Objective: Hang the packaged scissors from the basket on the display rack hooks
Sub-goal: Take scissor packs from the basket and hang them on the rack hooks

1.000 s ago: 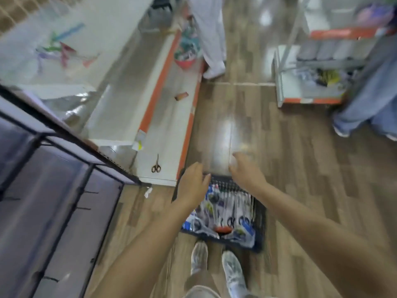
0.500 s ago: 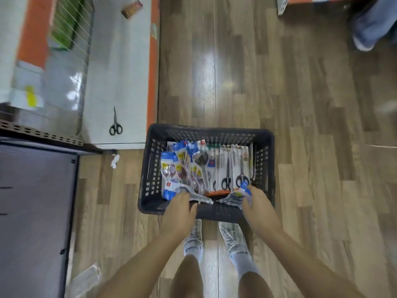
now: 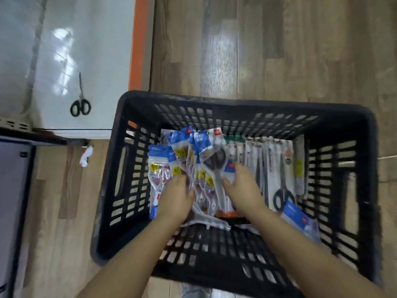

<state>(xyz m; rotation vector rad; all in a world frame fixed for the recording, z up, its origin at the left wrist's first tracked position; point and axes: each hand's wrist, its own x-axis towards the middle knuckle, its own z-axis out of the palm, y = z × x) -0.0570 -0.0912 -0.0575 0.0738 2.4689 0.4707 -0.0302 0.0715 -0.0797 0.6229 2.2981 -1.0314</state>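
Reaching down from six o'clock, both hands are inside the black basket (image 3: 352, 117). The left hand (image 3: 175, 197) and right hand (image 3: 243, 188) lie on the packaged scissors (image 3: 211, 162) with fingers fairly straight; whether either grips a pack cannot be told. At ten o'clock, loose black-handled scissors (image 3: 80, 104) lie on a white shelf base (image 3: 96, 61).

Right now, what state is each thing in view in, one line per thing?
Basket: on the floor, holding packs.
Blue-topped packs: bunched at left, leaning.
Grey packs: stacked at right.
Left hand: in the basket, on the blue-topped packs; grip unclear.
Right hand: in the basket, fingers on a pack.
Loose scissors: closed, lying on the white shelf base.
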